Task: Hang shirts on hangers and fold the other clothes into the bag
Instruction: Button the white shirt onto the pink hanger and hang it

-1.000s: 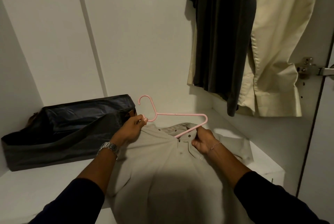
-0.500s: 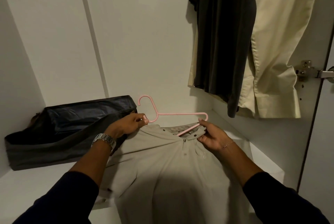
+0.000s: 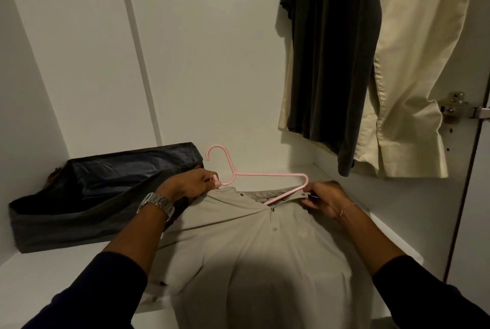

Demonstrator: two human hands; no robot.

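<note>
Shirt (image 3: 265,257) first: the beige one lies front-up on the white shelf (image 3: 53,275), collar away from me, its lower part draped over the shelf's front edge. My left hand (image 3: 189,185) pinches the pink hanger (image 3: 267,174) at the bend below its hook, just by the shirt's left shoulder. My right hand (image 3: 324,197) pinches the collar at its right side, fingers curled on the cloth, where the hanger's right arm slants into the neck opening. The hook and top bar are outside the shirt.

To do this well, I think I should hold the collar open and taut with my right hand while my left slides the hanger down and across, so each arm seats under a shoulder seam without stretching the neck. The buttoned placket narrows the opening, so one arm at a time is safer.

The dark bag (image 3: 87,196) sits open to the left, touching the shirt's sleeve side. A dark shirt (image 3: 331,63) and a cream shirt (image 3: 413,76) hang above right.
</note>
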